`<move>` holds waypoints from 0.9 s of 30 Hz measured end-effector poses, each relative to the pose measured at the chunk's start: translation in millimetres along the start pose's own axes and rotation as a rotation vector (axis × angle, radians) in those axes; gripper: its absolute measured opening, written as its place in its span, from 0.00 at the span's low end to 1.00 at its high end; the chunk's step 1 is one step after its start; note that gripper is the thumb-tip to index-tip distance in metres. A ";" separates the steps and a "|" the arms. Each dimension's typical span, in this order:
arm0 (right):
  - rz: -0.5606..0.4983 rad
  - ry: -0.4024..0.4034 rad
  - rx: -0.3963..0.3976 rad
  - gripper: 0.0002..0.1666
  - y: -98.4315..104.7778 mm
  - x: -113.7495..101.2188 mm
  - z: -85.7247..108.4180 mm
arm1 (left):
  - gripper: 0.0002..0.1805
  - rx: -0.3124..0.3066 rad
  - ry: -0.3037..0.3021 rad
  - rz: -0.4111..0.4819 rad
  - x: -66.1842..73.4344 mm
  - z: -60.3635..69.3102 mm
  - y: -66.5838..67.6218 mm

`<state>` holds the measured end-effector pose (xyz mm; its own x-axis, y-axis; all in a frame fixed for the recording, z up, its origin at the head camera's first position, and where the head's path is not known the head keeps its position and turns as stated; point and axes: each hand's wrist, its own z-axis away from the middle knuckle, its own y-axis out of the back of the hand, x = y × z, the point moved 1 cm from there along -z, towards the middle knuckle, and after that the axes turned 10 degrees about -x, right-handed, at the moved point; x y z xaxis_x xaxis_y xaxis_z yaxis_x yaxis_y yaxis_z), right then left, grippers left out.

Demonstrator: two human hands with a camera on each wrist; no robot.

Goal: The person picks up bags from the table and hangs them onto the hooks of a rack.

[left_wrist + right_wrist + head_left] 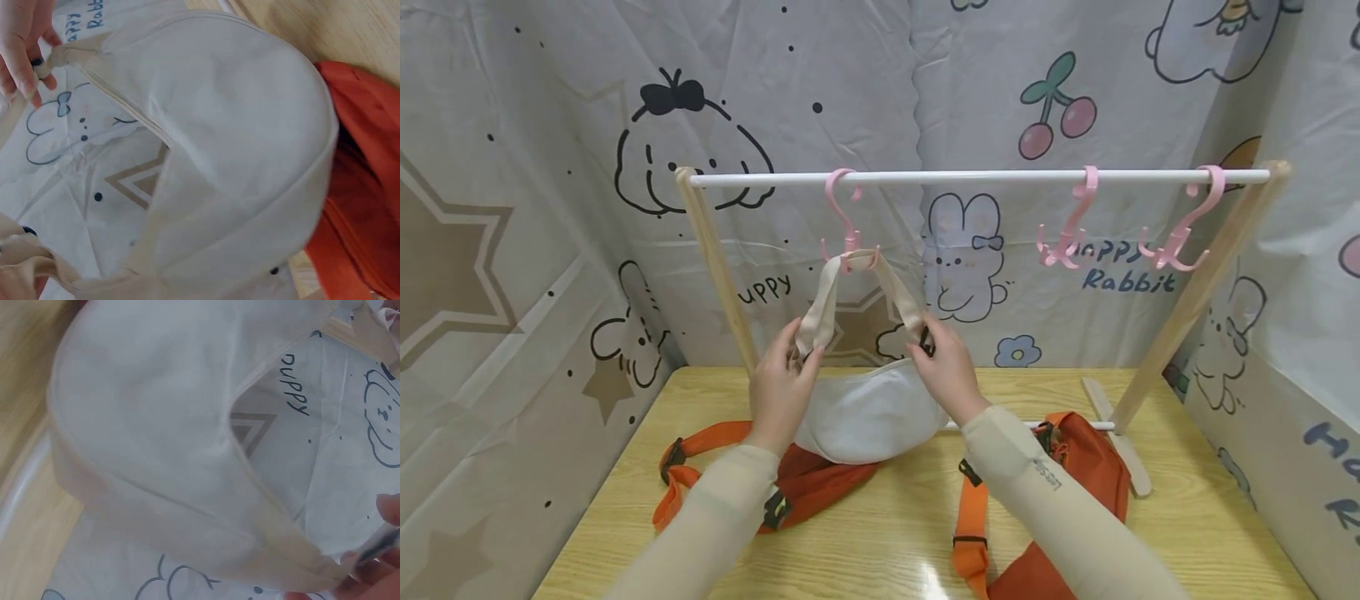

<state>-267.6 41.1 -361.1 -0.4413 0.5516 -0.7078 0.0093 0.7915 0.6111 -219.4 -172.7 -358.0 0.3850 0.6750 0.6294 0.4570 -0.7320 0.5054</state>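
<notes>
A white waist bag [872, 412] hangs by its cream strap [825, 304], which loops over a pink hook [850, 225] on the white rail. My left hand [781, 383] grips the strap's left side. On the right side, my right hand [949, 371] pinches the strap beside a dark buckle [927, 340]. Seen from the left wrist, the bag's rounded body [237, 125] fills the middle, with the right hand [25, 50] at the upper left. The right wrist view shows the bag [156, 412] close up, the right-hand fingers at its lower right corner.
Two more pink hooks [1067, 225] [1187, 225] hang at the right of the white rail [962, 177], on a wooden frame [1202, 292]. An orange bag [827, 487] lies below the white one. Another orange bag [1086, 458] lies at the right, partly behind my right forearm.
</notes>
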 end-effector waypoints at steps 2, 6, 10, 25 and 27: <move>-0.014 -0.015 -0.006 0.30 -0.8 3.4 2.9 | 0.26 -0.009 0.021 0.007 -2.2 3.6 -0.1; -0.022 -0.061 -0.036 0.34 -1.7 9.1 9.9 | 0.27 -0.016 0.033 0.003 -7.4 10.1 -1.7; -0.039 -0.102 -0.042 0.37 -1.5 13.1 14.4 | 0.27 -0.002 -0.007 -0.020 -12.6 15.8 -4.4; -0.151 -0.157 -0.051 0.42 -2.1 35.2 33.0 | 0.40 -0.094 0.077 0.131 -26.9 41.3 -10.1; -0.167 -0.171 -0.066 0.43 -2.4 36.6 35.5 | 0.41 -0.094 0.092 0.152 -29.0 44.3 -11.0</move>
<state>-252.0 68.8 -401.1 -0.2731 0.4552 -0.8475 -0.1122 0.8599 0.4980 -200.0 -180.1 -408.0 0.3674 0.5478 0.7516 0.3210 -0.8331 0.4504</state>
